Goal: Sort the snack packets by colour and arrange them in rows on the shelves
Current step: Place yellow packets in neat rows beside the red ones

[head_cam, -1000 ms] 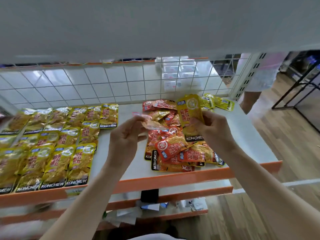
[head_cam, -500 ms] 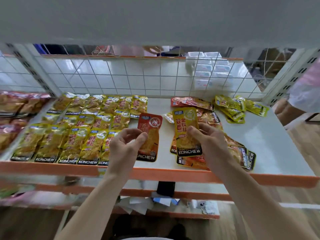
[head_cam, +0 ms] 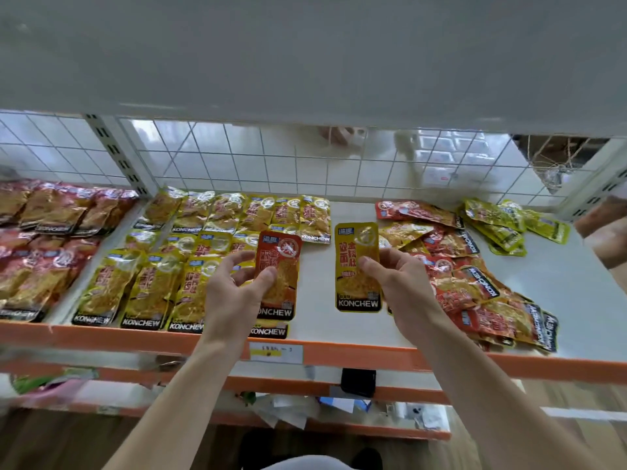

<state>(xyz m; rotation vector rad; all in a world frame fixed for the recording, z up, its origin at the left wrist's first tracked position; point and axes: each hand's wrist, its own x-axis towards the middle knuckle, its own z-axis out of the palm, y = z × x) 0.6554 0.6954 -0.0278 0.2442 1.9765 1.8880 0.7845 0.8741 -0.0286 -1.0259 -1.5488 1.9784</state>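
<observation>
Left hand: your left hand pinches a red packet between thumb and fingers, upright over the right end of the yellow rows.
Right hand: your right hand pinches a yellow packet by its right edge, at 3 o'clock of the red one, apart from it.
Yellow rows: flat on the shelf, at 9 o'clock of your left hand.
Red rows: farther out at 9 o'clock.
Mixed pile: red and yellow packets heaped at 3 o'clock of your right hand.

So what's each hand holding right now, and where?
Left hand pinches the red packet by its left edge; right hand pinches the yellow packet by its right edge.
</observation>
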